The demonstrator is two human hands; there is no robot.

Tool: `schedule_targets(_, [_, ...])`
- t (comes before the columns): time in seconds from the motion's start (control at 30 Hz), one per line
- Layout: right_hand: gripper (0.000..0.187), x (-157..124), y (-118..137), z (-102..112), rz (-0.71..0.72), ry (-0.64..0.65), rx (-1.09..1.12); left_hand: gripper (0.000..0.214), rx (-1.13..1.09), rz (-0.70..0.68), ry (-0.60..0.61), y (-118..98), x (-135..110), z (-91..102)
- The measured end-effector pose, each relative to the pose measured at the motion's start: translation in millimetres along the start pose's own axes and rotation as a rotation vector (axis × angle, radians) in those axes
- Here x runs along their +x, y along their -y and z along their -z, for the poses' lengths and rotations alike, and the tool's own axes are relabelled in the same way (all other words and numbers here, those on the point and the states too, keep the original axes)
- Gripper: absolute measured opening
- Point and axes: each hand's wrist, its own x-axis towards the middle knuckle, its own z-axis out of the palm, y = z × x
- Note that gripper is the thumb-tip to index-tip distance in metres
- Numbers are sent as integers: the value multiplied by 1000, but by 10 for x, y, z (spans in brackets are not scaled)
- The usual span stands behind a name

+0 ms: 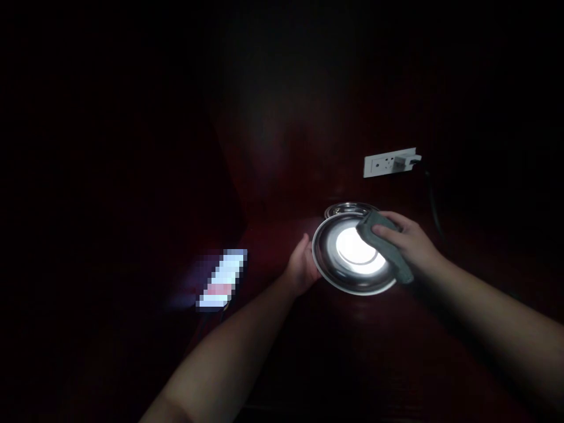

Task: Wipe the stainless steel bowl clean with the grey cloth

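A shiny round metal plate [328, 258] is held up in front of me, tilted so that bright light glares off its middle. My left hand [303, 267] grips its left edge, with the thumb up along the rim and the other fingers hidden behind. In my right hand [405, 235] is a folded grey-green cloth [385, 247], pinched under the thumb. The cloth lies over the plate's upper right rim and hangs down past its right side. Just behind, a second metal dish [348, 208] shows its far rim; the rest of it is covered by the plate.
On the left a lit phone screen [222, 281], pixelated, leans in the dark. A white wall socket [383, 163] holds a plug [405, 160], and a dark cable [432, 202] runs down from it. The dark red surface and walls are mostly in shadow.
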Motion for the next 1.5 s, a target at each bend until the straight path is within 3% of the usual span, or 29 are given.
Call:
schedule_targets(0.1, [38,1,-2,-11,-12,-113,17,53,116,46,9,63,-4,47])
schedule_targets(0.17, [37,11,-24,-13,-39,-122,39,52,192,42,10,110,-11,58])
schedule_targets(0.33, [34,29,-105,-14,-106,-22,67,51,230,-25,-19,152,-20,39])
schedule_targets(0.6, [36,24,-124,-13,-74,43,11,50,209,-74,-66,115,-3,32])
schedule_targets(1.07, [34,14,-50,18,-111,131,49,44,259,-71,-128,59,5,21])
schedule_targets(1.5, [32,-13,-1,31,-197,254,142,40,272,-71,-98,82,28,71])
